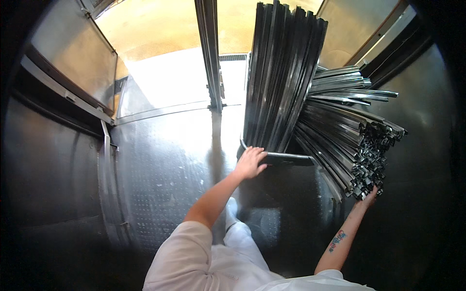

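Note:
My left hand (249, 163) is closed over the metal rim (286, 155) of a dark cart, thumb toward me. Long, dark metal strips (286, 72) stand in the cart in a tall, tightly packed stack, leaning slightly. To their right a thick bundle of folded metal strips (340, 140) lies slanted, its cut ends fanned out toward the right and toward me. My right hand (371, 197) touches the near lower end of this bundle; its fingers are mostly hidden by the strip ends. Brighter, silvery strips (344, 82) stick out to the right behind the bundle.
A studded metal floor (165, 194) lies to the left of the cart. Ahead is a doorway with a dark upright post (208, 53) and a floor sill (160, 112). An open metal door panel (73, 53) stands at the far left. Dark metal walls (48, 174) close in on both sides.

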Demonstrator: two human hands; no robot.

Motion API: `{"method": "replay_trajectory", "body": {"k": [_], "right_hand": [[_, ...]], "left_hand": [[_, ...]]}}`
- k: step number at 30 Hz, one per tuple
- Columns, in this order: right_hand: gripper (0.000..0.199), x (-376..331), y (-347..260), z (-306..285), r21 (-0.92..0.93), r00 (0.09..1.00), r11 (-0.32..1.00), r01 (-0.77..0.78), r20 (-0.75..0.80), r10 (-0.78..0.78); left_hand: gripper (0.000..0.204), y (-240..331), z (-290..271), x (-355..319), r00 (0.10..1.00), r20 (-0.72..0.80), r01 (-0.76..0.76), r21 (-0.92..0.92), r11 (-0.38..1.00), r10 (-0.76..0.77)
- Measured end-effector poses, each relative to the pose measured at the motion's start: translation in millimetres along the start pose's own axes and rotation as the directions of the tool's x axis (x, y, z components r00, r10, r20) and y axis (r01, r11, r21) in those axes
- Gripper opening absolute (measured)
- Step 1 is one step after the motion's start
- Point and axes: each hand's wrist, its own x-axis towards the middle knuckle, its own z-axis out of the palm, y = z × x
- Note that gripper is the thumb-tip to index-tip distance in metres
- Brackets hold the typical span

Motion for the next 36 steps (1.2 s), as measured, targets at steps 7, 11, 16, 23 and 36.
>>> {"method": "replay_trajectory", "body": {"k": [7, 11, 16, 23, 36], "right_hand": [[0.07, -33.9, 5.9, 12.9, 0.324, 0.985, 0.942, -0.083, 0.17, 0.028], [0.057, -29.0, 121.9, -66.8, 0.322, 0.933, 0.882, -0.344, 0.009, 0.36], [0.029, -221.5, 269.7, -43.0, -0.933, 0.631, 0.025, -0.36, -0.224, 0.743], [0.027, -408.2, 302.0, 275.9, -0.984, 0.427, 0.149, 0.1, 0.178, 0.886], [0.023, -531.3, 396.1, 635.9, -0.88, 0.343, 0.422, 0.217, 0.474, 0.811]], "left_hand": [[0.053, -89.7, -77.2, -290.4, 0.367, 0.462, 0.915, -0.022, 0.403, -0.807], [0.043, -146.8, -155.0, -488.5, -0.292, 0.139, 0.935, 0.252, -0.251, -0.946], [0.027, -189.7, -199.1, -554.2, -0.508, 0.171, 0.807, -0.249, -0.536, -0.844], [0.027, -355.1, -271.5, -381.7, -0.069, 0.405, 0.799, -0.525, -0.294, -0.912], [0.031, -717.9, -420.3, -192.8, 0.222, 0.118, 0.795, -0.597, 0.109, -0.968]]}}
